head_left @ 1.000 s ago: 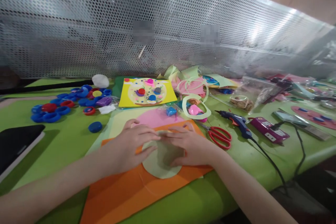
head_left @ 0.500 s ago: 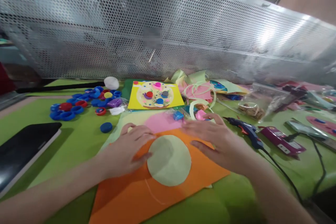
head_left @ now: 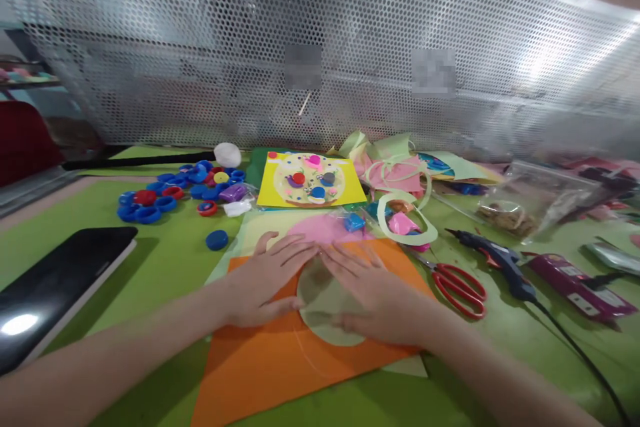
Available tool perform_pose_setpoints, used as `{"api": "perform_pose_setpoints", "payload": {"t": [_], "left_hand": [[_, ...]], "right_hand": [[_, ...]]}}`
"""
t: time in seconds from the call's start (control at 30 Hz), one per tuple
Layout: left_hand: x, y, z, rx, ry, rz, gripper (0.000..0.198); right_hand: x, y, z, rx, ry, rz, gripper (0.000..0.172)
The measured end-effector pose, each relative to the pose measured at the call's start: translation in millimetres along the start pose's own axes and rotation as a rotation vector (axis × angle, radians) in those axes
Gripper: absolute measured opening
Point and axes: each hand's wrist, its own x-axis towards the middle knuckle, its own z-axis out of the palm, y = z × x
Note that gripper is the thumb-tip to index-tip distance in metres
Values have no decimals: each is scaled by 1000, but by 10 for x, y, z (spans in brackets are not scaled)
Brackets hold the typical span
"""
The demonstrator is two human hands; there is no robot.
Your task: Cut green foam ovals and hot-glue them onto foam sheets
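My left hand (head_left: 265,279) lies flat with fingers spread on an orange paper sheet (head_left: 270,360), its fingertips at the left edge of a pale green paper circle (head_left: 320,307). My right hand (head_left: 373,293) also lies flat, fingers stretched, pressing on the circle and covering its right half. The circle sits on the orange sheet. A pink paper round (head_left: 320,227) shows just beyond the fingertips.
Red scissors (head_left: 457,283), a blue glue gun (head_left: 493,257) with its cord and a purple box (head_left: 580,283) lie to the right. Blue and red bottle caps (head_left: 160,197) are scattered at left, near a black tablet (head_left: 50,287). A yellow craft card (head_left: 309,180) and paper scraps lie behind.
My right hand, lifted off to the right half a second ago, has come back down flat onto the green circle. My left hand stayed on the orange sheet.
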Motion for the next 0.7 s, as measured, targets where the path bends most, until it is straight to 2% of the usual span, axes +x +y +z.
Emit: {"api": "perform_pose_setpoints", "payload": {"t": [0.07, 0.23, 0.5, 0.7], "left_hand": [[-2, 11, 3, 13, 14, 4, 72], [-17, 3, 40, -18, 42, -81, 77], [-26, -19, 40, -119, 58, -37, 75], [-16, -45, 61, -212, 126, 24, 72]], "right_hand": [[-28, -25, 31, 21, -57, -7, 90], [-34, -54, -3, 30, -65, -9, 89], [-56, -94, 53, 33, -37, -76, 77], [-13, -138, 61, 58, -61, -130, 81]]}}
